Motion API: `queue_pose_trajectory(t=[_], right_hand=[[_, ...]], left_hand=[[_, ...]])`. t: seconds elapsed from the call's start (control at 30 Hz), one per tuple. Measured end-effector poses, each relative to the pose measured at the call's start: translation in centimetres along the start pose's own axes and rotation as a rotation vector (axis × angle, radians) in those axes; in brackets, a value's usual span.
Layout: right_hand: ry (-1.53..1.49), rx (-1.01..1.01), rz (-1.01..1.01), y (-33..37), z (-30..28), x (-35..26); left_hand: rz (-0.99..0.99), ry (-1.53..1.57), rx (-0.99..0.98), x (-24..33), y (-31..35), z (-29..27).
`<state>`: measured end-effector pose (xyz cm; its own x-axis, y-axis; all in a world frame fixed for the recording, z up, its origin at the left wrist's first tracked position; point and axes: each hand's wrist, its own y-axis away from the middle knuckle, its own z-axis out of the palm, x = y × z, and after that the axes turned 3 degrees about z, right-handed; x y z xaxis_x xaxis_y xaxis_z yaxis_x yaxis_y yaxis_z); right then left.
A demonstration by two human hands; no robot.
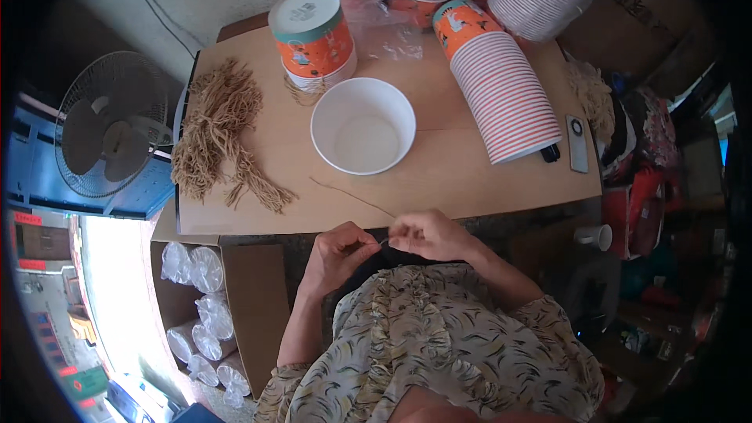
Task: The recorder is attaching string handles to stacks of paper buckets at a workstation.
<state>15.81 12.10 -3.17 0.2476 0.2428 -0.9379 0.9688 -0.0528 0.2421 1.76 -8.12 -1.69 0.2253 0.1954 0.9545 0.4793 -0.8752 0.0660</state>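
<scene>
My left hand [335, 257] and my right hand [429, 236] are in the lower middle of the frame, close to each other, just below the near edge of the desk [454, 180]. The thin strand of brown twine [352, 193] lies slantwise on the desk, from the centre of the frame down to the right, and its lower end goes out of sight at the fingers of my right hand. These fingers are bent, but my knuckles cover their tips, so I cannot tell if they are clamped on the strand. In my left hand, thumb and finger are pressed together on a thin pale piece [384, 243], which shows in the narrow gap between my two hands; I cannot tell if it belongs to the same strand.

Above the strand, in the centre of the frame, stands the open white paper tub [364, 129], well apart from my fingers. At left of the frame lies a loose bundle of brown twine [215, 125]. In the upper part, an orange tub with green band [317, 47] stands behind the white one, and a stack of paper tubs [505, 94] lies on its side at upper right.
</scene>
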Motion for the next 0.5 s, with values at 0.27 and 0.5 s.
queue_pose_trajectory(t=[0.27, 0.5], right_hand=[[-0.437, -0.175, 0.12, 0.3, 0.2, 1.1], [-0.363, 0.198, -0.042, 1.4, 0.5, 1.2]], left_hand=[[0.066, -0.103, -0.037, 2.3, -1.6, 2.0], [0.107, 0.015, 0.098, 0.9, -2.1, 2.7]])
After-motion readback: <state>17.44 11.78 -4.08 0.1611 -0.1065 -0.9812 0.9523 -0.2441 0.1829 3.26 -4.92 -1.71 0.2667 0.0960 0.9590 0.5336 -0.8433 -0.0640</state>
